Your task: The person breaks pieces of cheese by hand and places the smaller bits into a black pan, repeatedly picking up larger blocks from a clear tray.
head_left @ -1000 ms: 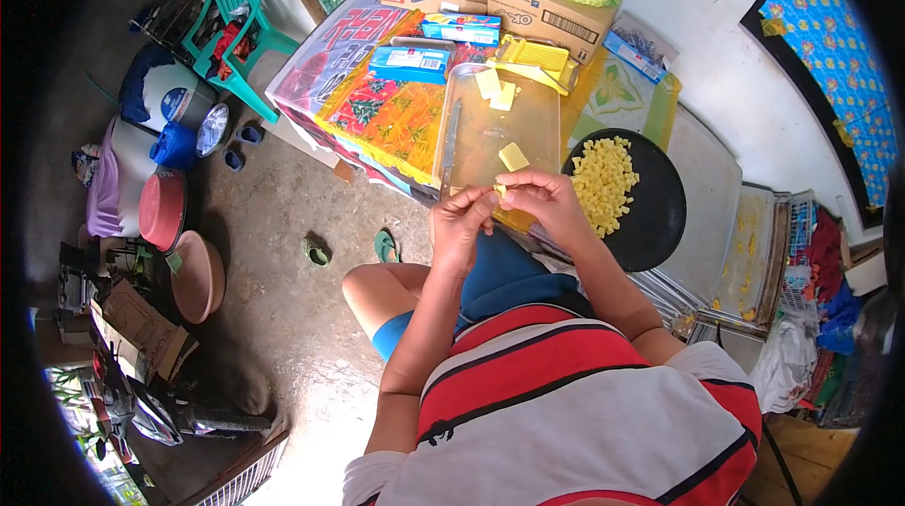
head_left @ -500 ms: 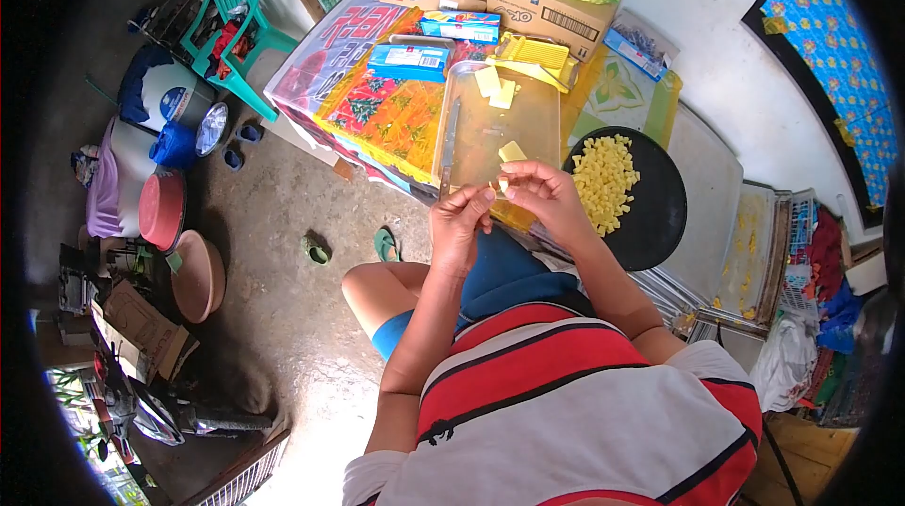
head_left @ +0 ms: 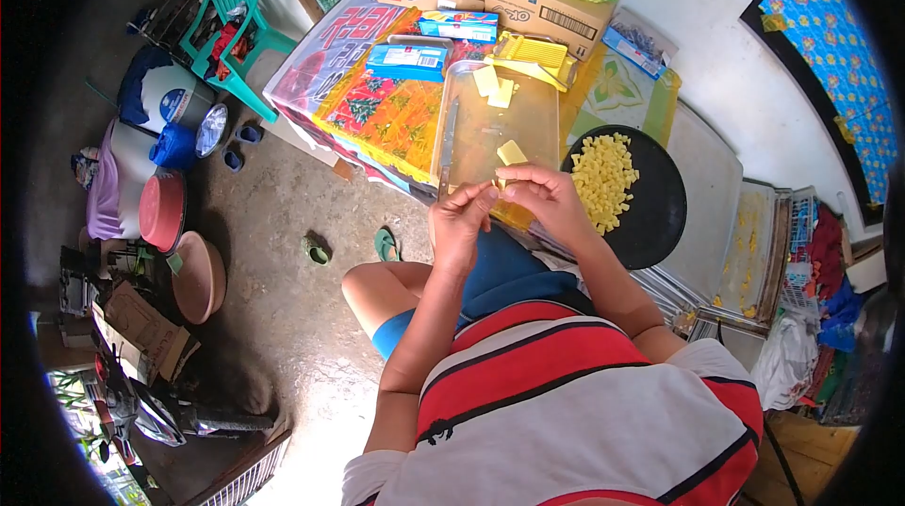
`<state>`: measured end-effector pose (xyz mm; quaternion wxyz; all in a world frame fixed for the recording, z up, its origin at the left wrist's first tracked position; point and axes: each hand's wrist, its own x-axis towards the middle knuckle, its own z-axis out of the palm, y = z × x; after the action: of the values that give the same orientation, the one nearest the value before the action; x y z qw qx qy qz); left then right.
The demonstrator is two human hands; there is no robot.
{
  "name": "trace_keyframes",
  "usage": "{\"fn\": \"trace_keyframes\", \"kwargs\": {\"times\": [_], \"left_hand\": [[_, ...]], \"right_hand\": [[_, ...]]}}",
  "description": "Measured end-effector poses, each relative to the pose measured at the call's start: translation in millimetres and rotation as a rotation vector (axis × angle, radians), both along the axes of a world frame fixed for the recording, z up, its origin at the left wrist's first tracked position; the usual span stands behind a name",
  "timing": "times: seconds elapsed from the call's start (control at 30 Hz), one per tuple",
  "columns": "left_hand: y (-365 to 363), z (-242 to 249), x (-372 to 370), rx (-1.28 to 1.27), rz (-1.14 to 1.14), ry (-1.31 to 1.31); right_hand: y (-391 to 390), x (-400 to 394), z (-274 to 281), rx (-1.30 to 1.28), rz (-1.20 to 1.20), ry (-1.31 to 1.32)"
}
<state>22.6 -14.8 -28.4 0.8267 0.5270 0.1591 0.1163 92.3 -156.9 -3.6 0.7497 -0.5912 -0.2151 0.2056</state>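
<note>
My left hand and my right hand meet at the fingertips over the near edge of the tray. Between them is a small pale-yellow piece of cheese, mostly hidden by the fingers. Both hands are closed in a pinch on it. Just beyond my right fingers lies a yellow block of cheese. Flat cheese slices rest at the tray's far end. Along the left side of the tray lies a knife. A round black pan to the right holds many cheese cubes.
Blue boxes and a yellow slotted plastic piece stand beyond the tray. Cardboard boxes line the wall. A green chair and basins stand left on the floor. Stacked metal trays are at right.
My right fingertips have come slightly closer to my left ones, covering more of the small piece of cheese. Otherwise little differs.
</note>
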Motion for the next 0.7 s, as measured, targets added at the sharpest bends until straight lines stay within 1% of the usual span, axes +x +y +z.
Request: {"fn": "trace_keyframes", "kwargs": {"times": [0.1, 0.2, 0.3, 0.57, 0.7], "left_hand": [[-1, 1, 0, -0.006, 0.021, 0.003], [-2, 0, 0, 0.057, 0.031, 0.004], [-2, 2, -1, 0.108, 0.034, -0.004], [1, 6, -4, 0.175, 0.005, -0.014], [4, 4, -4, 0.336, 0.002, -0.101]], "right_hand": [[0, -1, 3, 0.006, 0.006, 0.058], [-2, 1, 0, -0.050, 0.012, 0.016], [-1, 0, -1, -0.033, -0.016, -0.018], [-6, 0, 9, -0.037, 0.074, 0.097], [-7, 2, 7, -0.047, 0.107, 0.090]]}}
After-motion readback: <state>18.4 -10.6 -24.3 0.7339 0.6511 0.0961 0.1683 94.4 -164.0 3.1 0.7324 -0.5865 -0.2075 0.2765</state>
